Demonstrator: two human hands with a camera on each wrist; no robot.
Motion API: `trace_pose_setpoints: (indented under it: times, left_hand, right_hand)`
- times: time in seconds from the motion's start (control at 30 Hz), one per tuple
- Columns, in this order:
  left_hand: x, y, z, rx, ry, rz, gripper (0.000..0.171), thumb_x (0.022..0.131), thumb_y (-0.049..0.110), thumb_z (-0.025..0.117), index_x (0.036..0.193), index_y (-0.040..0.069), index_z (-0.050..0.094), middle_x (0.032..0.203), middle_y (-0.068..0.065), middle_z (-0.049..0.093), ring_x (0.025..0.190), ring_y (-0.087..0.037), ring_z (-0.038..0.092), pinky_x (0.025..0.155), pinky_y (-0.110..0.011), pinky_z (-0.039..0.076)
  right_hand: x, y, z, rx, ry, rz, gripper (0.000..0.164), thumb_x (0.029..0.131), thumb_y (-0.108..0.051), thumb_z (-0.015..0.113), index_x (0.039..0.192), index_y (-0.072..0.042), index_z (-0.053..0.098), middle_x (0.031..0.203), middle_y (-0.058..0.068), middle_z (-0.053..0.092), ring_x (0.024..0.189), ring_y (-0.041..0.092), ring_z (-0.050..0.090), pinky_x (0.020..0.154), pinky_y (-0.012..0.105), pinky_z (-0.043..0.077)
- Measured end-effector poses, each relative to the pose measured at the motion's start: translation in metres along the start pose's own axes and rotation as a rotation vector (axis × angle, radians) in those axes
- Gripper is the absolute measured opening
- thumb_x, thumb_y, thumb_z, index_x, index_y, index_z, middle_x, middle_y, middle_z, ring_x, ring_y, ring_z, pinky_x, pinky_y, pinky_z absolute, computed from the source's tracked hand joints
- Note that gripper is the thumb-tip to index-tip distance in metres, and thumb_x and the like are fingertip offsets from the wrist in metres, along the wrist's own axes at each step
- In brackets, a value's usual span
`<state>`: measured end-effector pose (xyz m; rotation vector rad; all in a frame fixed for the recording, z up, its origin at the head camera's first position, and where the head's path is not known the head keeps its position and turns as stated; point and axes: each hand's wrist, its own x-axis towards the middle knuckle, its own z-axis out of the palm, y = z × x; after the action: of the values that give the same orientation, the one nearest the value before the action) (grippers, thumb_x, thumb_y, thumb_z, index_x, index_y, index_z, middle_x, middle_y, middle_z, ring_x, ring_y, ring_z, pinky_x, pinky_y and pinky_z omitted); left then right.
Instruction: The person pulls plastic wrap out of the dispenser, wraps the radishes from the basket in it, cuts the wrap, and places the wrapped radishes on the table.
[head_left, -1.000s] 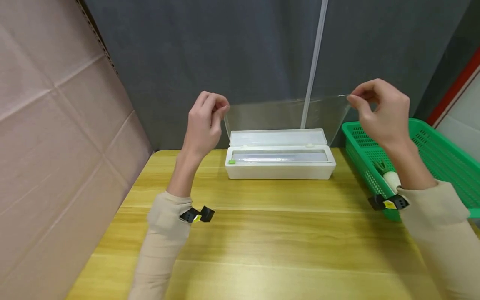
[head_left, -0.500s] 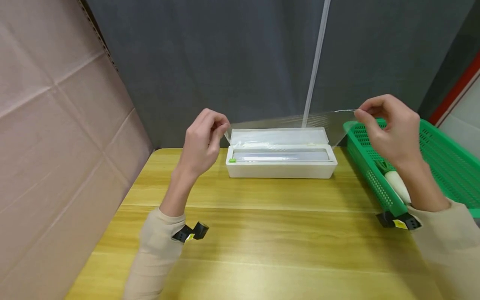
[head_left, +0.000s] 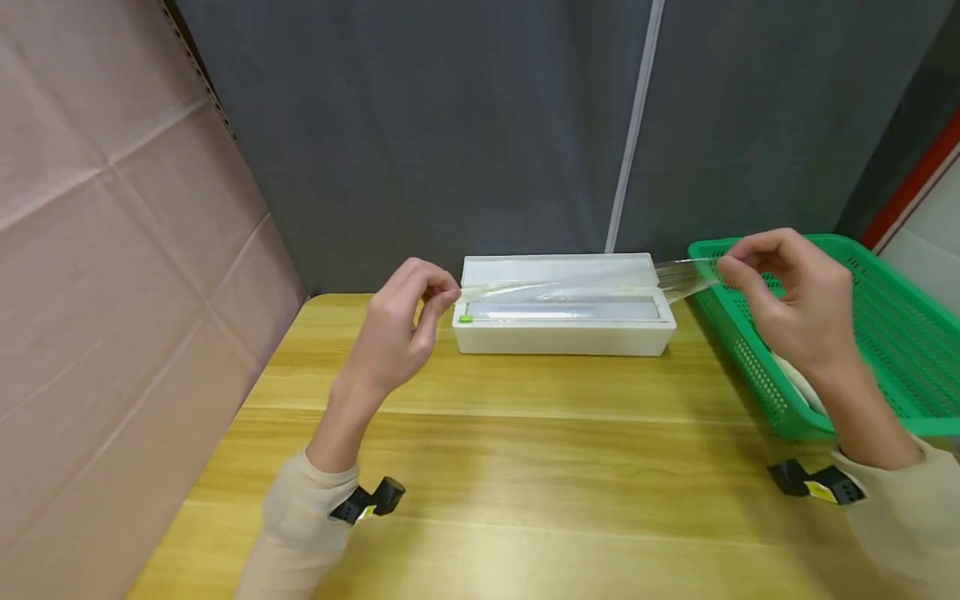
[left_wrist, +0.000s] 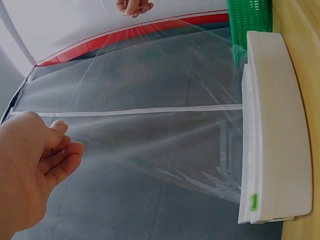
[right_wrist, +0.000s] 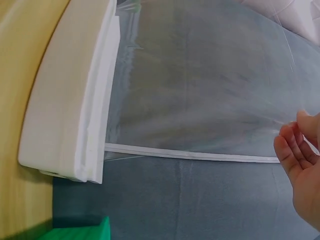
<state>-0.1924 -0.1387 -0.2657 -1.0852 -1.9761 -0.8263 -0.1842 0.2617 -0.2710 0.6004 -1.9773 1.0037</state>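
A sheet of clear cling film (head_left: 555, 290) stretches between my two hands and runs down to its white dispenser box (head_left: 562, 340). My left hand (head_left: 401, 329) pinches one corner of the film between thumb and fingertips, left of the box. At the other corner my right hand (head_left: 798, 304) pinches it too, over the edge of the green basket. The box lid (head_left: 525, 268) stands raised behind the roll, and a small green slider (head_left: 466, 318) sits at the left front. In the left wrist view the film (left_wrist: 160, 110) fans out from the box (left_wrist: 277, 125), creased near its lower edge.
A green plastic basket (head_left: 892, 358) stands on the right, a white radish (head_left: 798, 383) inside partly hidden by my right forearm. The wooden table (head_left: 525, 467) meets a dark curtain (head_left: 420, 125) at the back and a pale padded wall (head_left: 127, 292) on the left.
Both hands have come down and toward me with the film, the right also moving outward. The film, upright above the box before, now lies low across the lid and roll.
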Motion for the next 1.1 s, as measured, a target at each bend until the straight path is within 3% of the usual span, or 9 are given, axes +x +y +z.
trace_pose_setpoints:
  times: [0.1,0.23,0.4,0.53,0.63,0.8,0.9,1.1]
  left_hand:
    - [-0.008,0.004,0.002,-0.018,-0.011,-0.008,0.004,0.098,0.001,0.063,0.096,-0.002,0.061,0.090,-0.010,0.056,0.080,-0.020,0.050,0.069,-0.025,0.043]
    - [-0.019,0.011,0.003,-0.033,-0.038,-0.017,0.012,0.091,-0.009,0.068,0.095,-0.001,0.060,0.088,-0.008,0.056,0.078,-0.018,0.050,0.068,-0.027,0.043]
    - [-0.031,0.018,0.004,-0.063,-0.094,-0.041,0.004,0.098,0.002,0.064,0.096,0.001,0.060,0.089,-0.006,0.057,0.078,-0.016,0.051,0.069,-0.024,0.044]
    - [-0.041,0.023,0.007,-0.123,-0.147,-0.048,0.010,0.103,0.010,0.058,0.098,0.002,0.060,0.090,-0.004,0.057,0.080,-0.015,0.051,0.071,-0.023,0.046]
    - [-0.048,0.026,0.012,-0.171,-0.183,-0.048,0.008,0.103,0.008,0.057,0.098,0.002,0.060,0.092,-0.004,0.057,0.080,-0.014,0.051,0.069,-0.021,0.046]
    - [-0.057,0.030,0.022,-0.221,-0.245,-0.041,0.003,0.102,0.005,0.058,0.100,0.003,0.059,0.094,-0.003,0.057,0.078,-0.012,0.050,0.066,-0.017,0.044]
    - [-0.061,0.033,0.028,-0.245,-0.277,-0.038,0.007,0.098,-0.001,0.062,0.099,0.005,0.058,0.094,-0.002,0.056,0.078,-0.011,0.051,0.066,-0.015,0.045]
    - [-0.069,0.035,0.041,-0.263,-0.317,-0.032,0.015,0.095,-0.006,0.064,0.098,0.006,0.057,0.095,-0.001,0.057,0.080,-0.011,0.050,0.067,-0.015,0.045]
  right_hand:
    - [-0.007,-0.003,-0.002,0.038,-0.023,0.018,0.016,0.085,0.025,0.063,0.098,0.017,0.061,0.091,-0.015,0.061,0.075,-0.002,0.057,0.078,0.012,0.046]
    - [-0.019,-0.002,-0.006,0.089,-0.060,0.031,0.009,0.089,0.020,0.062,0.098,0.018,0.060,0.088,-0.008,0.063,0.073,0.002,0.057,0.078,0.011,0.047]
    - [-0.032,0.005,-0.014,0.152,-0.124,0.018,0.008,0.093,0.011,0.064,0.096,0.018,0.061,0.090,0.000,0.065,0.074,0.007,0.059,0.076,0.011,0.050]
    - [-0.042,0.011,-0.019,0.208,-0.183,0.018,0.006,0.089,0.019,0.063,0.095,0.017,0.061,0.091,0.003,0.065,0.075,0.010,0.059,0.072,0.012,0.050]
    - [-0.049,0.015,-0.022,0.270,-0.217,0.029,0.010,0.087,0.023,0.062,0.095,0.016,0.062,0.091,0.007,0.065,0.075,0.013,0.058,0.068,0.013,0.050]
    - [-0.057,0.016,-0.027,0.238,-0.281,0.036,0.016,0.085,0.022,0.065,0.096,0.012,0.063,0.090,0.006,0.064,0.074,0.012,0.058,0.062,0.015,0.048]
    - [-0.062,0.015,-0.029,0.227,-0.330,0.038,0.018,0.085,0.021,0.066,0.098,0.010,0.063,0.092,0.004,0.064,0.075,0.011,0.058,0.066,0.013,0.050]
    - [-0.067,0.017,-0.028,0.336,-0.374,0.022,0.015,0.088,0.019,0.064,0.100,0.011,0.062,0.094,0.008,0.064,0.075,0.011,0.060,0.072,0.014,0.052]
